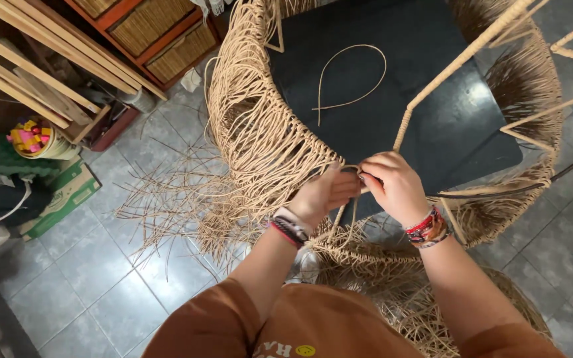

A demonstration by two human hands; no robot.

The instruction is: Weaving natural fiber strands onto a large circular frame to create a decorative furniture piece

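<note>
Weaving step: best kept taut, strand seated tight against the wrapped frame rod (462,61) before the next pass. Left hand (326,194) and right hand (394,184) both pinch closed on the rattan strand (351,170) at the basket rim (270,142), strand between fingertips, rod at 1 o'clock.

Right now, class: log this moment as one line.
left hand: grips tan rattan strand | right hand: pinches same strand | woven wicker frame: upright
</note>
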